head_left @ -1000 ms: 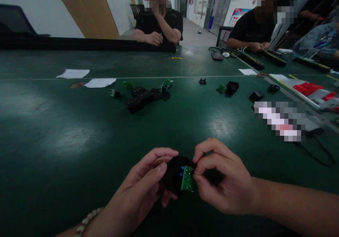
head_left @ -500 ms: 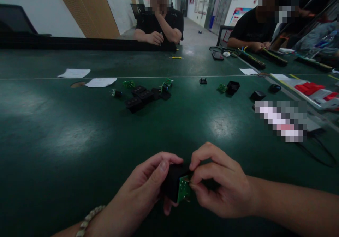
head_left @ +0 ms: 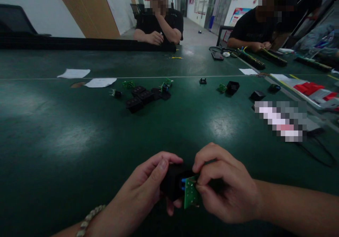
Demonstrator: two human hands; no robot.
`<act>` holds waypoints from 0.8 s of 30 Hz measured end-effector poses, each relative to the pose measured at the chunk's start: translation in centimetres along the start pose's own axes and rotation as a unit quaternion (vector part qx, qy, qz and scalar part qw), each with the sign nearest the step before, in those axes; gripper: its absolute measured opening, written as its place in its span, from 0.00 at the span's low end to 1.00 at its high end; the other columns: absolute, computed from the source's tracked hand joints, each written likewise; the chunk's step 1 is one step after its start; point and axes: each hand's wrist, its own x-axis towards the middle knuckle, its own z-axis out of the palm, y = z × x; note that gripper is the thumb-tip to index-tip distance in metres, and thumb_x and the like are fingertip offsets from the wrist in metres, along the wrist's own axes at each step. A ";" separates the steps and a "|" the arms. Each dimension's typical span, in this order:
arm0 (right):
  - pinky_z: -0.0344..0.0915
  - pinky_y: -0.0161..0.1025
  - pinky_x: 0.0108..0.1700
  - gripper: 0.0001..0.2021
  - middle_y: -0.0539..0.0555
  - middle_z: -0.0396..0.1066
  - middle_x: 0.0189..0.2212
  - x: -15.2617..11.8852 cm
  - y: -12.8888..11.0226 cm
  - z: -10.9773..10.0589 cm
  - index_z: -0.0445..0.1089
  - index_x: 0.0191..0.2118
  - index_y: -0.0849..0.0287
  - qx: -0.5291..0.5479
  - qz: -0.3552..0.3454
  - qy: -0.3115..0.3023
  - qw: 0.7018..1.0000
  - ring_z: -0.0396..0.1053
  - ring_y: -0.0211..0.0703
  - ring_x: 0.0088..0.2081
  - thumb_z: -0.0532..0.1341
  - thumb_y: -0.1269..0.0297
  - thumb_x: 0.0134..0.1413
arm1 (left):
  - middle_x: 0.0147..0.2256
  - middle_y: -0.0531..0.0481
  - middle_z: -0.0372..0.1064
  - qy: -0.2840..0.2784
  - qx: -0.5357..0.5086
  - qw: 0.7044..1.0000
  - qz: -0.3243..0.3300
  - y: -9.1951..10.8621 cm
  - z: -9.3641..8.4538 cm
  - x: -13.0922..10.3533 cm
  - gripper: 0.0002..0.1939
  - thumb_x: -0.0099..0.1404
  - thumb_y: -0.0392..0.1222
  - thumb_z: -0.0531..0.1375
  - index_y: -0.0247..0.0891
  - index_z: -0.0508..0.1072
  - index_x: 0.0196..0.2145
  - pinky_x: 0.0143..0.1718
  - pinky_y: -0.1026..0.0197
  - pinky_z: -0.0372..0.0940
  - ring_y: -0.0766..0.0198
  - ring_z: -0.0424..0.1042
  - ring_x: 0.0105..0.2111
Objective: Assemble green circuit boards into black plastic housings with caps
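My left hand [head_left: 148, 184], with a braided bracelet at the wrist, holds a black box-shaped housing [head_left: 173, 182] between thumb and fingers. My right hand [head_left: 225, 184] pinches the edge of a green circuit board [head_left: 191, 192] at the housing's right side. Blue parts [head_left: 183, 184] show in the gap between board and housing. The board stands partly out of the open side, tilted a little. What lies deeper inside the housing is hidden.
Black housings [head_left: 143, 96] and small boards [head_left: 129, 84] lie mid-table. Farther right are another board [head_left: 221, 87], an open black box [head_left: 233, 87] and a pixelated flat object [head_left: 280, 120]. Papers [head_left: 100, 82] lie left. Two people sit across the green table [head_left: 79, 124].
My right hand has moved slightly right with the circuit board, which now sits farther out of the housing. Blue parts have come into view. My left hand has barely moved.
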 end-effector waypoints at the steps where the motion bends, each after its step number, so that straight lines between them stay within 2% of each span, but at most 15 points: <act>1: 0.72 0.39 0.41 0.08 0.57 0.72 0.42 0.0 0.1 0.1 0.70 0.40 0.60 0.037 0.052 0.028 0.998 0.73 0.42 0.42 0.63 0.79 0.57 | 0.31 0.50 0.81 0.008 -0.016 1.000 -0.002 0.1 0.0 0.0 0.16 0.69 0.55 0.67 0.40 0.82 0.44 0.22 0.67 0.75 0.62 0.81 0.25; 2: 0.73 0.39 0.40 0.07 0.57 0.73 0.42 0.0 0.3 0.2 0.69 0.40 0.58 0.085 0.119 0.059 0.988 0.74 0.41 0.41 0.61 0.77 0.60 | 0.32 0.49 0.82 0.016 -0.033 0.999 -0.008 0.1 0.1 0.1 0.16 0.68 0.55 0.67 0.40 0.82 0.44 0.23 0.66 0.75 0.61 0.81 0.25; 4: 0.73 0.37 0.37 0.04 0.53 0.75 0.39 0.1 1.3 0.3 0.67 0.38 0.56 0.204 0.261 0.113 0.937 0.75 0.38 0.35 0.59 0.71 0.68 | 0.35 0.46 0.83 0.022 -0.060 0.998 -0.022 0.3 0.1 0.1 0.16 0.68 0.55 0.68 0.40 0.81 0.44 0.23 0.65 0.74 0.60 0.82 0.25; 6: 0.73 0.37 0.34 0.06 0.50 0.75 0.32 0.4 2.6 0.3 0.66 0.37 0.55 0.312 0.352 0.119 0.874 0.76 0.37 0.29 0.62 0.63 0.68 | 0.37 0.44 0.83 0.020 -0.074 0.997 -0.033 0.5 0.2 0.1 0.15 0.67 0.53 0.68 0.39 0.81 0.43 0.24 0.64 0.73 0.58 0.83 0.26; 7: 0.74 0.37 0.34 0.07 0.50 0.76 0.31 0.7 3.3 0.2 0.67 0.37 0.56 0.331 0.380 0.111 0.857 0.76 0.38 0.29 0.64 0.61 0.66 | 0.37 0.43 0.83 0.019 -0.076 0.996 -0.035 0.6 0.2 0.1 0.15 0.67 0.53 0.68 0.39 0.81 0.43 0.24 0.63 0.73 0.57 0.82 0.26; 8: 0.74 0.38 0.34 0.08 0.50 0.76 0.30 1.0 4.0 0.1 0.67 0.37 0.56 0.324 0.388 0.104 0.856 0.77 0.38 0.28 0.65 0.60 0.64 | 0.37 0.43 0.83 0.020 -0.076 0.996 -0.038 0.7 0.3 0.1 0.15 0.67 0.52 0.68 0.39 0.81 0.43 0.24 0.63 0.73 0.57 0.82 0.26; 11: 0.74 0.38 0.32 0.09 0.50 0.76 0.27 2.1 5.8 -0.7 0.69 0.36 0.57 0.156 0.350 0.072 0.921 0.78 0.40 0.28 0.66 0.58 0.60 | 0.37 0.42 0.83 0.027 -0.067 0.996 -0.047 0.7 0.5 0.0 0.15 0.68 0.53 0.68 0.38 0.80 0.43 0.25 0.62 0.72 0.58 0.81 0.26; 14: 0.73 0.37 0.31 0.08 0.51 0.77 0.28 3.7 7.9 -2.0 0.69 0.34 0.58 0.051 0.328 0.085 0.939 0.78 0.42 0.30 0.66 0.60 0.56 | 0.37 0.42 0.82 0.029 -0.062 0.996 -0.050 0.6 0.6 0.0 0.16 0.68 0.54 0.67 0.38 0.79 0.43 0.25 0.62 0.71 0.57 0.81 0.27; 19: 0.69 0.39 0.32 0.05 0.51 0.74 0.26 6.7 13.1 -5.1 0.69 0.31 0.57 -0.116 0.311 0.148 0.932 0.74 0.44 0.29 0.64 0.62 0.53 | 0.37 0.43 0.82 0.007 -0.079 0.995 -0.058 0.4 0.3 0.3 0.17 0.64 0.55 0.70 0.39 0.79 0.41 0.24 0.63 0.69 0.59 0.80 0.25; 22: 0.70 0.43 0.37 0.04 0.53 0.75 0.26 8.3 16.1 -6.9 0.69 0.29 0.57 -0.213 0.304 0.185 0.910 0.73 0.47 0.30 0.63 0.65 0.52 | 0.35 0.44 0.82 -0.004 -0.090 0.995 -0.052 0.1 0.2 0.6 0.18 0.63 0.56 0.71 0.39 0.79 0.40 0.22 0.64 0.69 0.58 0.81 0.25; 24: 0.70 0.45 0.39 0.03 0.55 0.76 0.28 9.0 17.5 -7.8 0.70 0.29 0.57 -0.263 0.303 0.198 0.894 0.74 0.49 0.31 0.62 0.66 0.53 | 0.36 0.43 0.82 0.004 -0.082 0.995 -0.059 -0.2 0.1 0.7 0.17 0.65 0.56 0.70 0.40 0.79 0.42 0.24 0.63 0.70 0.57 0.81 0.28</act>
